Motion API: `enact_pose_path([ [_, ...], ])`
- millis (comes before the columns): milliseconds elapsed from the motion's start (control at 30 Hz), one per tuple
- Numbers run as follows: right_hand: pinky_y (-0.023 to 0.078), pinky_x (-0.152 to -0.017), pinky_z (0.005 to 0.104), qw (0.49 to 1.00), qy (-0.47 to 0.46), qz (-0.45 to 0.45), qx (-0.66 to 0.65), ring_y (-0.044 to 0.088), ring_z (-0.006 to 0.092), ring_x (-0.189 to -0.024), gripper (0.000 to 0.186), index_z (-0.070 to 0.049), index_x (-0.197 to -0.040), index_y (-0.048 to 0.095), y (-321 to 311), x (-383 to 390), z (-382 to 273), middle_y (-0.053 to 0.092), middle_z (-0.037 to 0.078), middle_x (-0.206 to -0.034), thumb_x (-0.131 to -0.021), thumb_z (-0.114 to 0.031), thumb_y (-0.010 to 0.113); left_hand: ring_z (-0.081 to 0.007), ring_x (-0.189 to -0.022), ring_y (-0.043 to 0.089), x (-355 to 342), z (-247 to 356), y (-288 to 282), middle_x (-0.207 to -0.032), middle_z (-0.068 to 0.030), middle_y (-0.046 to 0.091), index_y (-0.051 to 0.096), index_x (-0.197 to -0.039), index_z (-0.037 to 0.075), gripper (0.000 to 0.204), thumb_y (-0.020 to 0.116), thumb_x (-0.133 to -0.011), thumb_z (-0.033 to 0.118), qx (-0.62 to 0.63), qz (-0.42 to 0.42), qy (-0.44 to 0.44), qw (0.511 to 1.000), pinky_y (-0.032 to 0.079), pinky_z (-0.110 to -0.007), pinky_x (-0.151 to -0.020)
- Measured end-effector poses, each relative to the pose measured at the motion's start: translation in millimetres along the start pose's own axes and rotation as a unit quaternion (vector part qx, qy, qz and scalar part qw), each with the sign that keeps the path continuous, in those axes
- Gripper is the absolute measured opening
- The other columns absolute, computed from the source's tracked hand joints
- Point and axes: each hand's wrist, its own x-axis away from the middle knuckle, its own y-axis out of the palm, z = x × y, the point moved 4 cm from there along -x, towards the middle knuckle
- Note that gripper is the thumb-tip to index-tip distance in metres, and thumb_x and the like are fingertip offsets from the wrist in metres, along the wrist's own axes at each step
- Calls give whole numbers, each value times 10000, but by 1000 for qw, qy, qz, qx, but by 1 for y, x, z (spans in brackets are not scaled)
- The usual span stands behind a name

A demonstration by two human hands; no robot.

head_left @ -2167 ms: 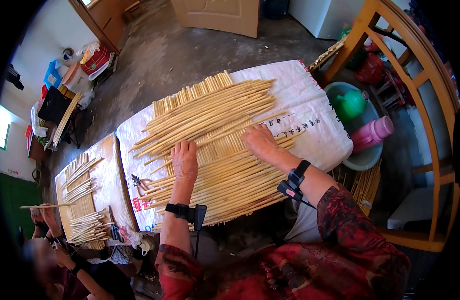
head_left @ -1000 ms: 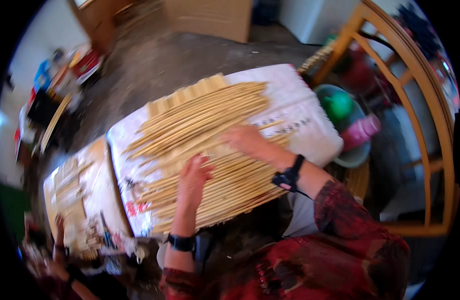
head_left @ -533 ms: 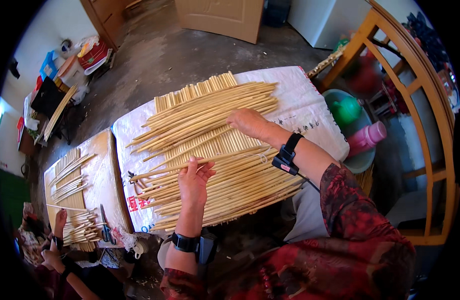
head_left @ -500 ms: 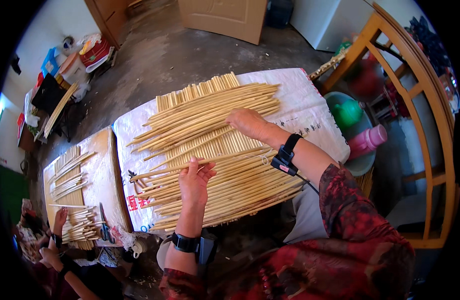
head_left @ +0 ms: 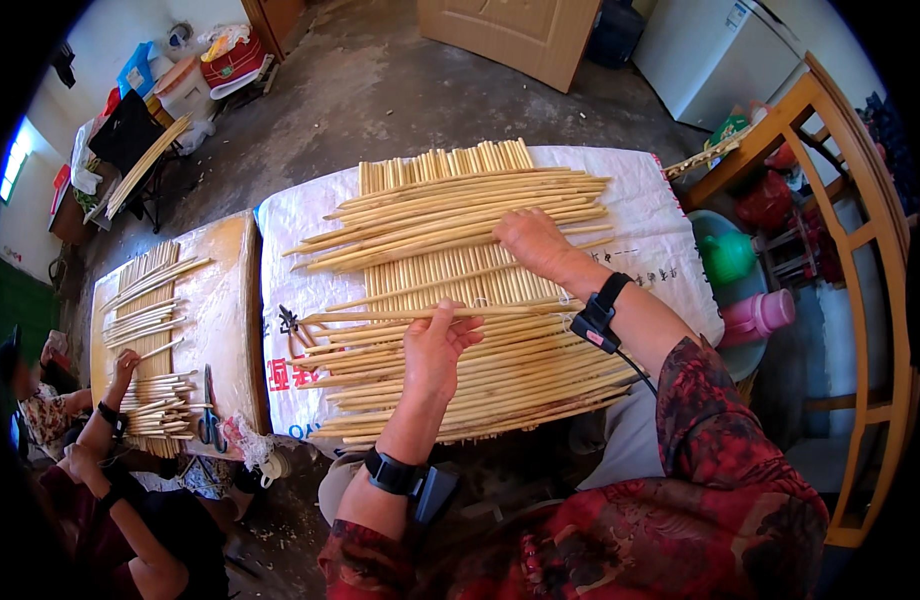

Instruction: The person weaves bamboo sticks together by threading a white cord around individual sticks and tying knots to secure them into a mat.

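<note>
A mat of pale, straw-coloured stalks (head_left: 420, 285) lies on the white sheet in front of me, with loose stalks (head_left: 460, 215) across its far part and a thick layer of stalks (head_left: 490, 380) on its near part. My left hand (head_left: 435, 355) pinches one long stalk (head_left: 365, 316) near the mat's middle, thumb on top and the other fingers partly spread. Farther off and to the right, my right hand (head_left: 535, 243) is closed, knuckles up, over the far stalks; whatever its fingers hold is hidden. Thin white thread (head_left: 565, 300) shows near the held stalk.
To the left, another person's hand (head_left: 128, 365) works over a smaller stalk mat on a second table (head_left: 230, 330), near scissors (head_left: 208, 405). At right stand a basin (head_left: 745, 355) with a pink container (head_left: 758, 317) and a wooden frame (head_left: 860, 235). Dark small pieces (head_left: 292, 322) lie by the mat's left edge.
The whole view has shifted, so the table sits farther right. The stalk at my left hand lies more level, nearly parallel to the others. My right hand stays closed over the far stalks.
</note>
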Motion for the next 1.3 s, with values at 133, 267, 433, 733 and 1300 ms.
enact_pose_path([
  [133, 443, -749, 374, 993, 44, 2, -112, 569, 256, -845, 126, -75, -849, 636, -34, 6, 9, 597, 101, -865, -794, -146, 548, -219, -806, 610, -2, 1, 1, -879, -105, 588, 542, -980, 8, 246, 511, -919, 244, -15, 9, 15, 1000, 520, -338, -664],
  [267, 473, -647, 296, 916, 132, -65, -372, 573, 171, -722, 241, -35, -1026, 628, -62, 19, 25, 596, 66, -798, -880, -189, 515, -213, -798, 606, 0, 4, 6, -868, -117, 587, 537, -1003, -3, 273, 502, -923, 256, -25, 0, 18, 1000, 517, -336, -662],
  [433, 404, -468, 179, 792, 230, -164, -541, 483, 41, -560, 269, 1, -1047, 615, -80, 49, 26, 546, -17, -673, -918, -199, 489, -203, -766, 608, 6, 5, 17, -843, -110, 587, 540, -990, -5, 271, 500, -924, 255, -28, -27, 20, 999, 518, -326, -639],
  [733, 446, -611, 230, 848, 206, -77, -481, 524, 75, -664, 198, -27, -980, 644, -102, 94, 17, 570, -9, -709, -811, -122, 604, -200, -759, 609, 8, 8, 16, -856, -97, 593, 554, -994, 4, 253, 502, -922, 241, -39, -31, 25, 998, 512, -324, -656],
  [1300, 473, -592, 267, 833, 445, 143, -297, 591, 122, -687, 258, -12, -975, 639, -45, 298, 182, 643, 60, -800, -723, -56, 609, -207, -765, 607, 24, -5, 22, -864, -114, 594, 542, -993, -6, 237, 516, -908, 214, -82, -50, 17, 995, 523, -312, -642],
])
